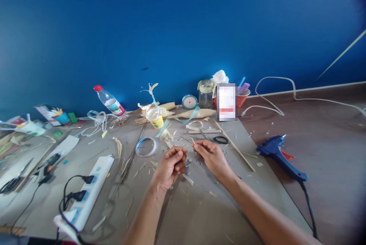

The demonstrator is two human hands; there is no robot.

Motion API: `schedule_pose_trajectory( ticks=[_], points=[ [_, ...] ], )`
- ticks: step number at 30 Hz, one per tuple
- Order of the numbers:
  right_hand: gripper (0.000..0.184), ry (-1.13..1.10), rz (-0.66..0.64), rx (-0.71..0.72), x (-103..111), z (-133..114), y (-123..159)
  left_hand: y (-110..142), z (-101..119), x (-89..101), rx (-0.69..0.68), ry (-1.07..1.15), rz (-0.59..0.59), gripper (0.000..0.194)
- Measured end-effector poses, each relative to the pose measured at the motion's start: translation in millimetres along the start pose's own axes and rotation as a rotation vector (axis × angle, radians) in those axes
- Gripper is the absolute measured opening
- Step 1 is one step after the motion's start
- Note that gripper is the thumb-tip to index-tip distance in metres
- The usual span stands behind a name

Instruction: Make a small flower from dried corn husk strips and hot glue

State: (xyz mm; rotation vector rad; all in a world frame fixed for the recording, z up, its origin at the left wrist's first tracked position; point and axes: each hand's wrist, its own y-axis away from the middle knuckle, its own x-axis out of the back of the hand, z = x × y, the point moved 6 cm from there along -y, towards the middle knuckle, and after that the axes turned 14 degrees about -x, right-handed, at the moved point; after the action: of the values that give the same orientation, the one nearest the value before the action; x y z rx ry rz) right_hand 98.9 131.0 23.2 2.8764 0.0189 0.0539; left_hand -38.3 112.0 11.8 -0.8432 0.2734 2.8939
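My left hand (172, 163) is closed over the middle of the littered table, its thumb pressed against curled fingers. Whatever lies in that pinch is too small to make out. Just to its right, my right hand (213, 157) pinches a small pale sliver (193, 142) between thumb and fingertips. The two hands are close but apart. Scissors with black handles (221, 139) lie just beyond my right hand. A tape roll (145, 147) rests left of my left hand. Behind them stands a yellow-and-white cup (156, 121) with a dried husk flower (152, 88) on a blue-wrapped stem.
A blue glue gun (283, 155) lies at the right, its cord trailing forward. At the left are a white power strip (93, 191) with black plugs and a tilted bottle (110, 102). A wooden stick (234, 145), a glass jar (206, 94) and scattered scraps lie farther back.
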Motion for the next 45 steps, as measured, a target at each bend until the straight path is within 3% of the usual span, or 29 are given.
schedule_pose_trajectory(
  ticks=[3,7,16,23,31,42,45],
  points=[
    [0.028,-0.161,-0.133,-0.077,-10,3,2,1,-2,-2.8,-0.008,-0.032,-0.02,0.022],
    [0.029,-0.236,-0.175,-0.115,-15,6,4,2,-2,-5.9,-0.031,-0.025,-0.016,0.026],
    [0.025,-0.108,-0.199,-0.097,-18,8,7,1,8,-2.0,-0.074,0.071,0.065,0.03],
    [0.018,0.195,-0.148,0.05,-24,3,15,0,7,0.2,-0.112,-0.035,0.086,0.023],
    [0.016,0.385,-0.03,0.393,-16,-21,25,2,6,-2.7,-0.029,-0.198,-0.023,0.029],
    [0.013,0.545,-0.015,0.529,-21,-21,27,0,1,1.0,-0.043,-0.21,-0.001,0.033],
    [0.008,0.503,-0.031,0.473,-20,-19,26,0,1,-0.8,-0.046,-0.182,-0.017,0.033]
  ],
)
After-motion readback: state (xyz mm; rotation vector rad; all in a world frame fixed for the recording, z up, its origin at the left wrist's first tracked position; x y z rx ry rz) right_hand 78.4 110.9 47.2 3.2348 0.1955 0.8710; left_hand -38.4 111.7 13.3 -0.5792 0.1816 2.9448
